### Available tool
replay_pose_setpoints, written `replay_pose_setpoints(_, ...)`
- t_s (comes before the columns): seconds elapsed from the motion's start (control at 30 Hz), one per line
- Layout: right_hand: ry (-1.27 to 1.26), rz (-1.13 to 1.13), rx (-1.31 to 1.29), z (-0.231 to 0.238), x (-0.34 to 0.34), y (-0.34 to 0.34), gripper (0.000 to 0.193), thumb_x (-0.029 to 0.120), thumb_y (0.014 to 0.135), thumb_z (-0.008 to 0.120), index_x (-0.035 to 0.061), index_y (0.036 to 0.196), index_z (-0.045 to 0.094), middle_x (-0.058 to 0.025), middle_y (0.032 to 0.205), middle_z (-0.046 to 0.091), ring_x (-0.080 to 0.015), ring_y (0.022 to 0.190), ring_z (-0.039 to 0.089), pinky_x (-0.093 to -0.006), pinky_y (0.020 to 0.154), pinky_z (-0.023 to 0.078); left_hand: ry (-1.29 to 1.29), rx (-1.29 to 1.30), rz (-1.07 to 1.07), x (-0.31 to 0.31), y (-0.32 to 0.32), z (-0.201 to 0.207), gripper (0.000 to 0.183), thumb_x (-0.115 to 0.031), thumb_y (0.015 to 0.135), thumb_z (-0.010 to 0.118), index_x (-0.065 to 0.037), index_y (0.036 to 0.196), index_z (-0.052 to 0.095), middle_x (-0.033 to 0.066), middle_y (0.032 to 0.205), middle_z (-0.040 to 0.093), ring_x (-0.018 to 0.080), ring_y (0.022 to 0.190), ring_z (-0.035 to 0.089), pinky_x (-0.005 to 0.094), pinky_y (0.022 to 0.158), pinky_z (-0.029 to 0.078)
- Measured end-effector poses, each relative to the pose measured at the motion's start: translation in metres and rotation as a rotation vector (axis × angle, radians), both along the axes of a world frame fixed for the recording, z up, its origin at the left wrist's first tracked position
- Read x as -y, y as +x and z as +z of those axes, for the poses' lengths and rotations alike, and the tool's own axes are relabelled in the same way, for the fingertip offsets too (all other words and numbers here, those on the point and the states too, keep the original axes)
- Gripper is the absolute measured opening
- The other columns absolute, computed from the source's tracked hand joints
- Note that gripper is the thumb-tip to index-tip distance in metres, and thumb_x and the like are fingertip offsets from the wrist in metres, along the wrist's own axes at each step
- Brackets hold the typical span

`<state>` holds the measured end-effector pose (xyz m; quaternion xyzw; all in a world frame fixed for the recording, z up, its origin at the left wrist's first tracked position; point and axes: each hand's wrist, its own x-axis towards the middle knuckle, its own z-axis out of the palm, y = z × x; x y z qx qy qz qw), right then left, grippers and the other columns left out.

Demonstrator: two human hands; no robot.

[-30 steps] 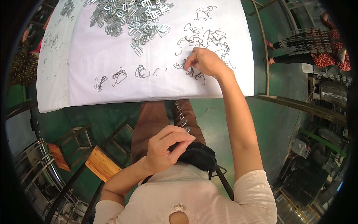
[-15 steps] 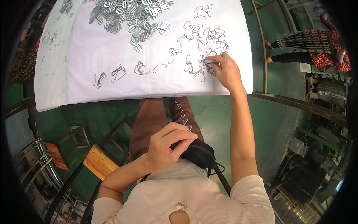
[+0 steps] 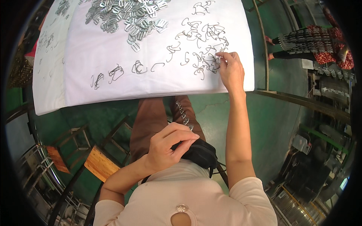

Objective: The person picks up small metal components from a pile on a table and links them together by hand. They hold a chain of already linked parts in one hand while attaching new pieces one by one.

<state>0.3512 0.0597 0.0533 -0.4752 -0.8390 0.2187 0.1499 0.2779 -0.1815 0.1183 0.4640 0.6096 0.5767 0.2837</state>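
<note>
My left hand point(image 3: 166, 146) is raised in front of my waist, its thumb and fingers pinched on the top end of a chain of linked metal pieces point(image 3: 182, 113). That chain hangs down in front of my legs. At the table's right side, my right hand point(image 3: 232, 73) is over a tangled heap of dark wire hooks point(image 3: 206, 60). Its thumb and forefinger are drawn together at the heap's right edge; whatever is between the tips is too small to make out. Left of it, a single curved hook point(image 3: 157, 66) lies near several small hook bunches point(image 3: 116, 72).
A big pile of flat silver buckles point(image 3: 124, 17) covers the back of the white-topped table point(image 3: 90, 49). Wooden-seated stools point(image 3: 101, 163) stand below on the left. Beyond a metal frame at right, a person in patterned red clothing point(image 3: 324, 44) is near racks of metal parts.
My right hand has shifted slightly right and up across the hook heap, its fingers drawing away from the heap's middle. The left hand and its chain stay nearly still.
</note>
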Motion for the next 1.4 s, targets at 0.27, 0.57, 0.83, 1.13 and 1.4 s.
replay_pose_setpoints(0.27, -0.056, 0.044, 0.006, -0.011, 0.007, 0.009, 0.018, 0.004, 0.083, 0.053, 0.0083, 0.091, 0.068, -0.0093, 0.091, 0.057, -0.0278, 0.078, 0.06, -0.0379, 0.07, 0.047, -0.033, 0.024, -0.016, -0.003, -0.001, 0.0, 0.02, 0.007, 0.07, 0.069, -0.004, 0.087, 0.065, 0.0062, 0.082, 0.06, 0.0151, 0.065, 0.057, 0.0237, 0.055, 0.047)
replay_pose_setpoints(0.57, -0.058, 0.104, -0.036, -0.011, 0.02, 0.017, 0.018, 0.005, 0.083, 0.054, 0.0068, 0.094, 0.068, -0.0103, 0.088, 0.057, -0.0271, 0.075, 0.059, -0.035, 0.07, 0.047, -0.042, 0.023, -0.028, -0.005, 0.002, -0.001, 0.021, 0.007, 0.071, 0.069, -0.004, 0.088, 0.065, 0.0065, 0.083, 0.06, 0.0155, 0.066, 0.058, 0.0239, 0.056, 0.048)
replay_pose_setpoints(0.83, -0.109, 0.004, -0.093, -0.006, 0.017, 0.021, 0.018, 0.004, 0.083, 0.055, 0.0081, 0.095, 0.068, -0.0081, 0.086, 0.056, -0.0206, 0.074, 0.057, -0.0326, 0.07, 0.046, -0.041, 0.02, -0.046, -0.007, 0.005, 0.002, 0.021, 0.008, 0.07, 0.068, -0.004, 0.088, 0.065, 0.0064, 0.083, 0.06, 0.016, 0.068, 0.058, 0.0246, 0.058, 0.048)
replay_pose_setpoints(1.13, -0.187, 0.085, -0.021, -0.007, 0.007, 0.003, 0.013, 0.012, 0.079, 0.062, 0.0043, 0.088, 0.067, -0.0097, 0.082, 0.061, -0.0226, 0.072, 0.059, -0.0332, 0.068, 0.046, -0.028, 0.005, -0.049, -0.009, 0.007, 0.002, 0.021, 0.008, 0.07, 0.068, -0.004, 0.087, 0.065, 0.0065, 0.082, 0.06, 0.0156, 0.068, 0.058, 0.0242, 0.057, 0.048)
replay_pose_setpoints(1.4, -0.297, -0.041, 0.166, -0.004, 0.009, -0.011, 0.015, 0.018, 0.082, 0.058, 0.0071, 0.086, 0.068, -0.0117, 0.093, 0.062, -0.0287, 0.088, 0.06, -0.0383, 0.075, 0.047, -0.04, 0.016, -0.038, -0.007, 0.005, 0.003, 0.021, 0.008, 0.07, 0.068, -0.004, 0.088, 0.065, 0.0064, 0.082, 0.059, 0.0151, 0.066, 0.057, 0.0244, 0.056, 0.047)
